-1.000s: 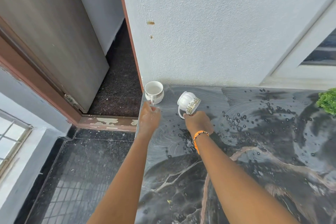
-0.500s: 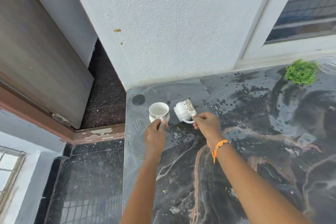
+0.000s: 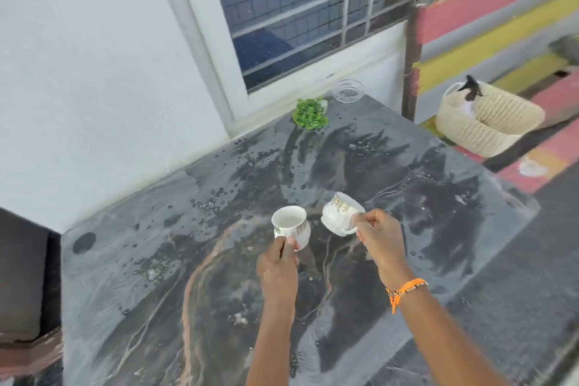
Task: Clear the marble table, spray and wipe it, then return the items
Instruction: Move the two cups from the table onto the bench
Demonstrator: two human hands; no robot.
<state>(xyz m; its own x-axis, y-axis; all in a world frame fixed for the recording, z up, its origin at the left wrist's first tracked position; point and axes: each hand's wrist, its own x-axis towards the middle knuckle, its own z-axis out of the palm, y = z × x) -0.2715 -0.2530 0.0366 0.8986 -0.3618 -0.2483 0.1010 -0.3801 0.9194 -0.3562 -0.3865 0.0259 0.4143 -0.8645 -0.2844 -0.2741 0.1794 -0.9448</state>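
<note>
Two white cups with gold patterns hang above the dark marble table (image 3: pixel 163 291). My left hand (image 3: pixel 277 263) pinches the handle of the upright left cup (image 3: pixel 289 224). My right hand (image 3: pixel 377 233) grips the handle of the right cup (image 3: pixel 338 213), which is tilted to the left. Both cups are lifted off the tabletop, over its middle. The marble carries water droplets and wipe streaks.
A small green plant (image 3: pixel 310 113) and a clear glass bowl (image 3: pixel 347 91) stand at the table's far edge under a barred window. A woven basket (image 3: pixel 482 122) sits on a striped bench to the right. White wall runs along the left.
Both hands have carried the cups away from the table's far left corner toward its middle and raised them. The view has swung right, revealing the window, basket and bench.
</note>
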